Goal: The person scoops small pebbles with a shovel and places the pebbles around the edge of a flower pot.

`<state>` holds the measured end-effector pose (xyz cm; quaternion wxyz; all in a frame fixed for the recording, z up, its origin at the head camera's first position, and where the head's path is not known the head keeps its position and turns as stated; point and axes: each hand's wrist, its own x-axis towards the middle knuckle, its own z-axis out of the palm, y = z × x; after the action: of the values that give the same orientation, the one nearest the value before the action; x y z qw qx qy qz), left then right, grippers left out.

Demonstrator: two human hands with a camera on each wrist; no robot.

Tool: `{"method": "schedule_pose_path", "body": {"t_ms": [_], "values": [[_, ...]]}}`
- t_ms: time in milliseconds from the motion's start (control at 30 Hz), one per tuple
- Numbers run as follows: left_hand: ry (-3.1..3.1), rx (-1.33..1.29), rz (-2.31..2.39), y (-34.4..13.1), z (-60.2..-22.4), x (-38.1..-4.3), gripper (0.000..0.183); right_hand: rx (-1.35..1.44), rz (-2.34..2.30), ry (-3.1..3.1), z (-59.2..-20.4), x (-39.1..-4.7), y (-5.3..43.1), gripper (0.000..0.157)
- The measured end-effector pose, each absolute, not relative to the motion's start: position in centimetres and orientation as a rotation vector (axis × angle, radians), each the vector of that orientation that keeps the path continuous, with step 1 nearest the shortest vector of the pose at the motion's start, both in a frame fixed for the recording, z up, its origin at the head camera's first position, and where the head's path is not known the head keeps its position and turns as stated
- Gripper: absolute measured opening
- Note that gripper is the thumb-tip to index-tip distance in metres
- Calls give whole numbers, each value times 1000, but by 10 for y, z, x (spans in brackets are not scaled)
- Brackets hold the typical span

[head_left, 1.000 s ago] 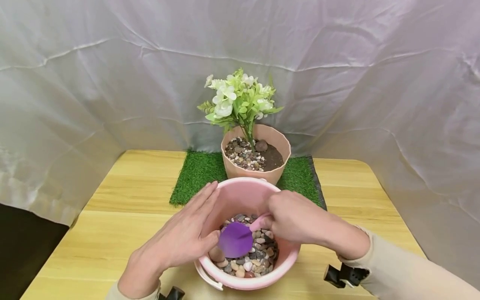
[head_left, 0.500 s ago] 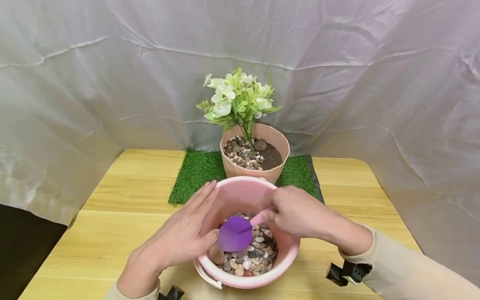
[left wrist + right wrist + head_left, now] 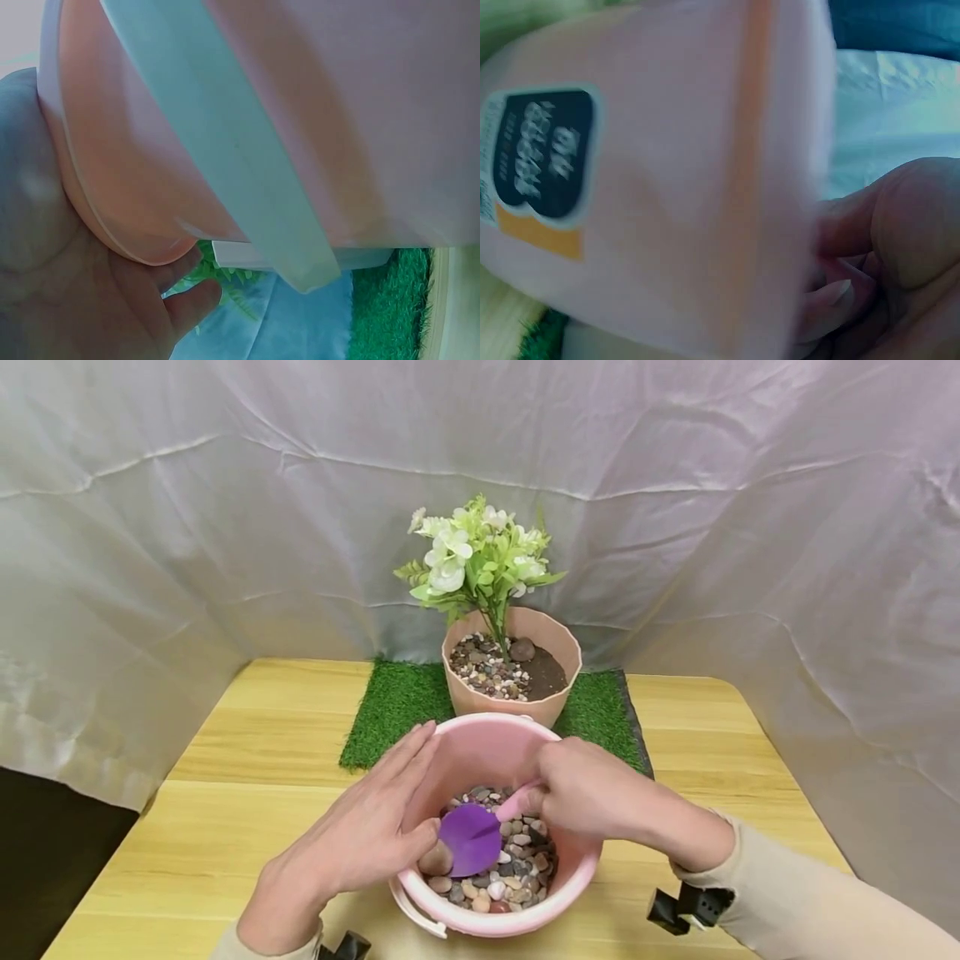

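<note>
A pink bucket (image 3: pixel 498 930) partly filled with mixed pebbles (image 3: pixel 517 877) stands at the table's front. My left hand (image 3: pixel 352 835) rests on its left rim, fingers extended along the edge and thumb over the inside. In the left wrist view the palm (image 3: pixel 82 292) lies against the rim. My right hand (image 3: pixel 592 789) grips the pink handle of a small shovel (image 3: pixel 471 842) above the right side of the bucket. The shovel's purple blade lies low over the pebbles, beside a larger tan stone (image 3: pixel 436 860). The right wrist view shows curled fingers (image 3: pixel 829 304) partly hidden behind the bucket wall.
Behind the bucket, a peach flowerpot (image 3: pixel 510 703) with white flowers (image 3: pixel 480 552), gravel and dark soil stands on a green turf mat (image 3: pixel 408 702). The bucket's white handle (image 3: pixel 416 914) hangs at its left front. Silvery cloth (image 3: pixel 300 527) encloses the wooden table (image 3: pixel 247 760).
The right hand and shovel rose slightly, then came back down toward the pebbles. More of the larger stone now shows beside the blade. The left hand has stayed on the rim.
</note>
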<state>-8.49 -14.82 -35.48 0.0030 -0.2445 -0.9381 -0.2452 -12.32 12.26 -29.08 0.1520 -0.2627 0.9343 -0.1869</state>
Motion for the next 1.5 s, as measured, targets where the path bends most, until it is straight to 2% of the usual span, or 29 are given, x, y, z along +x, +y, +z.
{"method": "schedule_pose_path", "body": {"t_ms": [267, 633, 867, 1100, 1500], "values": [[-2946, -752, -756, -148, -355, -83, 94, -760, -599, 2637, -291, -123, 124, 12], [-2943, -766, -760, -147, -355, -84, 93, -713, -714, 2524, -284, -124, 140, 26], [-2942, -765, -766, -147, -356, -84, 95, -771, -874, 2430, -280, -127, 164, 12], [-2939, -773, -718, -147, -354, -84, 94, -792, -936, 2393, -279, -129, 181, 14], [-2921, -818, -541, -147, -348, -85, 92, -668, -955, 2451, -277, -130, 200, 16]]}}
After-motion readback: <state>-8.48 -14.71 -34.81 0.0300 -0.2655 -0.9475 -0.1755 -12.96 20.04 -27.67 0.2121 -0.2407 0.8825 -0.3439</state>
